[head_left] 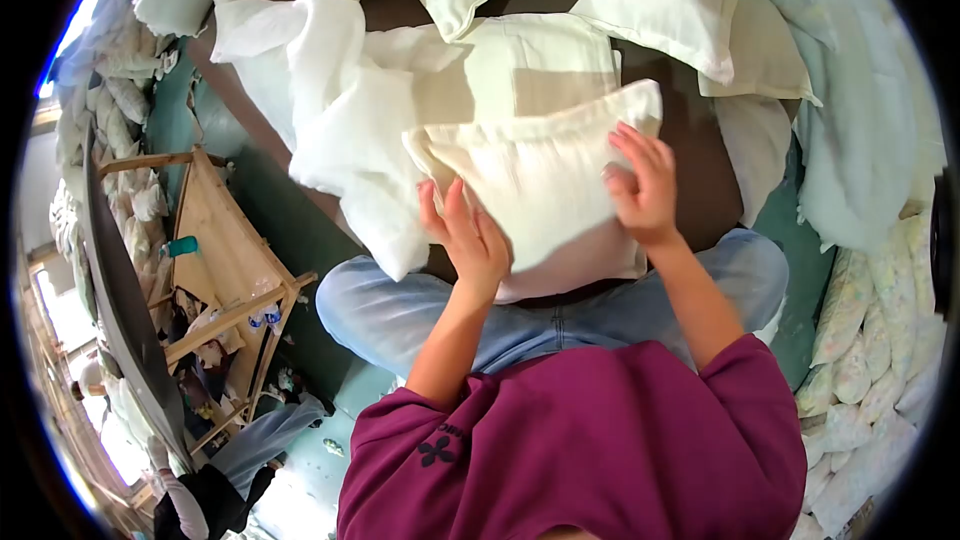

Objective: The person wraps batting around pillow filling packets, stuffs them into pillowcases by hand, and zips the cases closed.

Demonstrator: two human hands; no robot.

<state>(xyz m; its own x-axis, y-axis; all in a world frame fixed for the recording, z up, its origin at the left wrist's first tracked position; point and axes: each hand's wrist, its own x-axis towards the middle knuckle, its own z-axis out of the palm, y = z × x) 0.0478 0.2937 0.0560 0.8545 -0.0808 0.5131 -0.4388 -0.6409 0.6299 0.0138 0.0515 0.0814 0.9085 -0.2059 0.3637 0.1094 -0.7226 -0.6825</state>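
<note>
A cream-white stuffed cushion [540, 175] with a flanged edge stands tilted in front of my lap, between my two hands. My left hand [466, 238] is at its lower left side, fingers spread and fingertips against the fabric. On the right side, my right hand [645, 185] has its fingers apart, close to or touching the cover near the upper corner; a shadow falls on the cloth below it. Neither hand is closed round the cushion. Just beyond lies a flat cream cloth piece [560, 50], with a crumpled white cloth [340, 130] to its left.
More white cushions [665, 0] lie on the far side of the brown surface [680, 90]. A wooden frame [225, 230] stands at the left, near another person [205, 500]. Stacked pale cushions [865, 340] line the right side.
</note>
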